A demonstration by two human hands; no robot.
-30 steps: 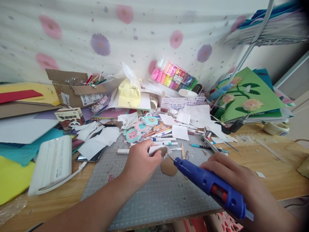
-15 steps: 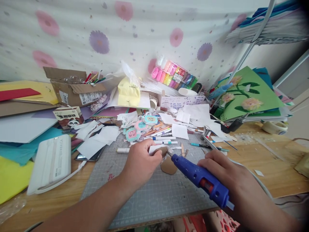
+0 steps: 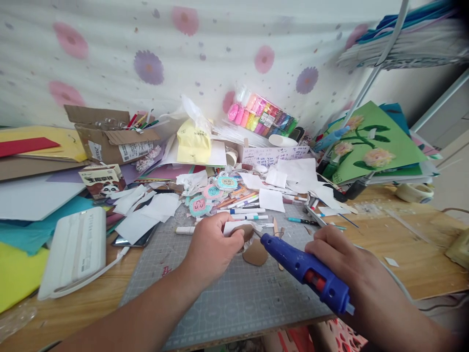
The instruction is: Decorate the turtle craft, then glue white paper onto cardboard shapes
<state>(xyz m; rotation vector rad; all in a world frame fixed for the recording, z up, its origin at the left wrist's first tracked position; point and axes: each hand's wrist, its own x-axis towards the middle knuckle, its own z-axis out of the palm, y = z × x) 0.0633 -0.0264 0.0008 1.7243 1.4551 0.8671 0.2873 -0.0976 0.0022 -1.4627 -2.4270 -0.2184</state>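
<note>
My left hand (image 3: pixel 214 244) pinches a small cardboard piece (image 3: pixel 245 233) with white paper along its upper edge. My right hand (image 3: pixel 344 264) is wrapped around a blue hot glue gun (image 3: pixel 300 269), whose nozzle points left and meets, or nearly meets, the right edge of the held piece. A clear glue stick end (image 3: pixel 351 309) sticks out of the gun's back. Below the nozzle, a second rounded cardboard piece (image 3: pixel 255 253) lies flat on the grey cutting mat (image 3: pixel 227 303). The fingers of my right hand are partly hidden behind the gun.
Behind my hands lie several markers (image 3: pixel 245 211), paper scraps (image 3: pixel 271 200) and small pastel cutouts (image 3: pixel 200 205). A white power bank (image 3: pixel 75 249) with a cable sits left. At the back are a cardboard box (image 3: pixel 113 142) and colored clay packs (image 3: pixel 266 117); green floral artwork (image 3: pixel 381 142) leans right.
The whole view has shifted slightly. The held cardboard piece is turned a little, showing some white beneath it, while the glue gun's nozzle stays by its edge.
</note>
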